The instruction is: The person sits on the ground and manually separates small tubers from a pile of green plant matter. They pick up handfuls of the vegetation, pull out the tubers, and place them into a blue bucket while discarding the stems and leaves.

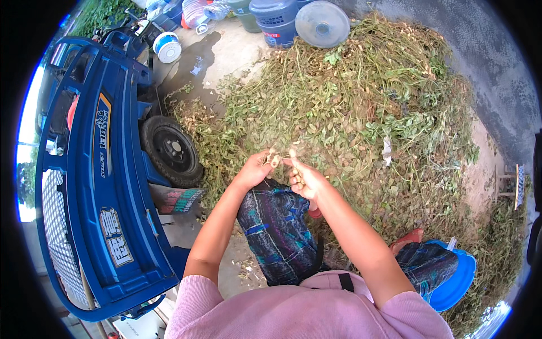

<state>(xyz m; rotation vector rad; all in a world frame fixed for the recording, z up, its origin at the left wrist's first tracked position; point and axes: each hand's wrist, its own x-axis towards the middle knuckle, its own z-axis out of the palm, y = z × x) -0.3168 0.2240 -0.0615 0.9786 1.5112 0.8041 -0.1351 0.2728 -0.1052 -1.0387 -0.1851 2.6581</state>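
Above my knee, my left hand [254, 170] grips a cluster of peanuts [274, 160] by its stems and roots. My right hand [308, 180] is curled around several loose peanuts [297, 178] in the palm. Its thumb and forefinger are at the cluster's right side, where one pale peanut [292, 152] shows at the fingertips. The hands are close together, just apart. Beyond them spreads a broad heap of pulled peanut plants [305, 101], leafy and partly dried, with pods among the stems.
A blue cargo tricycle [127, 178] with a black wheel [171, 146] stands at the left. Water jugs [275, 21] and a round lid [322, 24] are at the top. A blue basin [459, 275] sits by my right leg. A small stool [506, 186] is near the wall.
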